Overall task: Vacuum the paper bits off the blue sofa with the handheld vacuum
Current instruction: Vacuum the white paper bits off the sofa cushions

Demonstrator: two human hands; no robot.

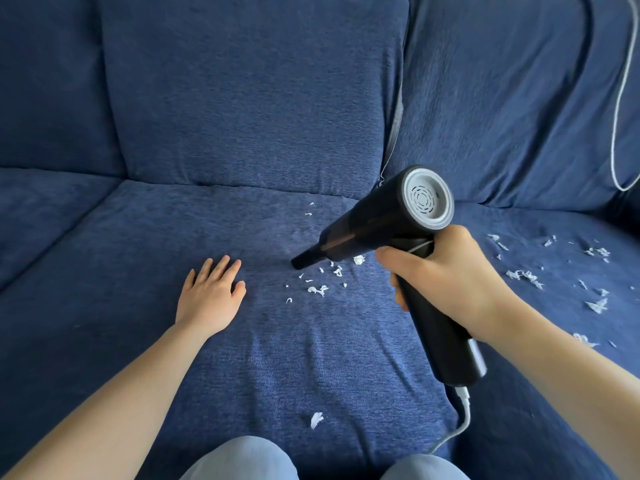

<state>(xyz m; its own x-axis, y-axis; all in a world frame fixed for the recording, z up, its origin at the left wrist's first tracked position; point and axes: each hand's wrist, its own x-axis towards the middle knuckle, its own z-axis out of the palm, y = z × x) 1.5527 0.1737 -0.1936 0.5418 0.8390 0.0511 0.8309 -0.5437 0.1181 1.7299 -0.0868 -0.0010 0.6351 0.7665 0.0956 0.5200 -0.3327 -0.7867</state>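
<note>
My right hand (pixel 446 282) grips the handle of the black handheld vacuum (pixel 374 220), whose narrow nozzle (pixel 303 259) points down-left and nearly touches the blue sofa seat (pixel 242 358). Small white paper bits (pixel 320 289) lie just right of and below the nozzle tip. More paper bits (pixel 523 275) are scattered over the right seat cushion, and a single scrap (pixel 316 419) lies near the front edge. My left hand (pixel 211 294) rests flat on the seat, fingers spread, left of the nozzle and holding nothing.
A white cable (pixel 462 420) runs from the vacuum's handle base down over the seat's front. Another stretch of white cable (pixel 618 109) hangs over the right back cushion. My knees in light blue trousers (pixel 242 459) are at the bottom edge.
</note>
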